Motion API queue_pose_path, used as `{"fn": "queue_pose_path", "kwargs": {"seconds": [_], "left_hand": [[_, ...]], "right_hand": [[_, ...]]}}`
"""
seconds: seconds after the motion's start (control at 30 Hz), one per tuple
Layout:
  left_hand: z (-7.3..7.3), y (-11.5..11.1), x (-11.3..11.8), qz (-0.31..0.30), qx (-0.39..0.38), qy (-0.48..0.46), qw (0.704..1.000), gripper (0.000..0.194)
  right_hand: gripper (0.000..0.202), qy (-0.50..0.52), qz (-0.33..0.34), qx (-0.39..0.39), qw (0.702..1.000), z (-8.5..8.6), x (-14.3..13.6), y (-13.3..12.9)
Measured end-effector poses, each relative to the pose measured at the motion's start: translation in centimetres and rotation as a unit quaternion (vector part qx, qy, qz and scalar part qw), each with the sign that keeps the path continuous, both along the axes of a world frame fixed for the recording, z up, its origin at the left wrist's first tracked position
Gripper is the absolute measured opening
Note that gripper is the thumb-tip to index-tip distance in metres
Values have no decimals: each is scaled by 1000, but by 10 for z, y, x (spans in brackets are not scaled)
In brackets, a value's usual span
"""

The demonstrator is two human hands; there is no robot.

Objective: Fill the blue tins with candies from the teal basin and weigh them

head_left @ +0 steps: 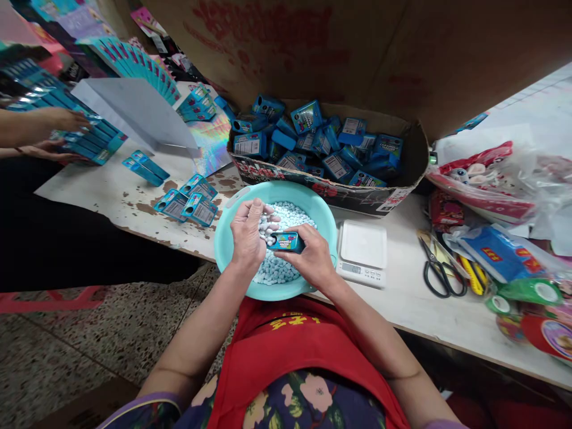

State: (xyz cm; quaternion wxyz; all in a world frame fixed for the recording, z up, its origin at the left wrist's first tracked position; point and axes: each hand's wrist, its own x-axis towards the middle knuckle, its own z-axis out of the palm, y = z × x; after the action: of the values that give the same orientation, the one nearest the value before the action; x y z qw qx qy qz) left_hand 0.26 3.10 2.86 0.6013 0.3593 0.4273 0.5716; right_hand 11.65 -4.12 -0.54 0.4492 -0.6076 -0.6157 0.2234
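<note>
Over a round turquoise basin (328,229) of small pale candies (279,269), my right hand (310,253) grips a small blue box (288,241) lying on its side, its dark opening facing left. My left hand (250,235) is cupped just left of that opening, its fingers curled around several white candies (267,227), some at the box's mouth. Behind the basin, a cardboard carton (388,201) holds several similar blue boxes (306,117). A white digital scale (364,245) sits right of the basin.
Several blue packs (199,208) lie left of the basin. At the far left, another person's hands (67,119) hold blue strips (92,140) near a white folded sheet (138,110). Black scissors (440,271), a yellow cutter (474,275), tape rolls (546,292) and plastic bags (487,190) lie at the right.
</note>
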Motion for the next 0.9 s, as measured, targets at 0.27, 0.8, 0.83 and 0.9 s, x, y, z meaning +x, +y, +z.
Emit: {"fn": "queue_pose_path", "kwargs": {"seconds": [0.27,0.8,0.83,0.9], "left_hand": [[-1,-3,3,-22,25,-13,999,43],[5,-4,7,21,46,-40,998,45],[3,-4,7,19,51,-39,998,45],[1,-4,6,17,54,-44,997,45]], "right_hand": [[32,33,-10,-14,999,-4,-1,0],[32,138,-5,-17,990,-4,2,2],[33,137,-5,-14,990,-5,2,2],[34,140,-6,-14,990,-7,2,3]]}}
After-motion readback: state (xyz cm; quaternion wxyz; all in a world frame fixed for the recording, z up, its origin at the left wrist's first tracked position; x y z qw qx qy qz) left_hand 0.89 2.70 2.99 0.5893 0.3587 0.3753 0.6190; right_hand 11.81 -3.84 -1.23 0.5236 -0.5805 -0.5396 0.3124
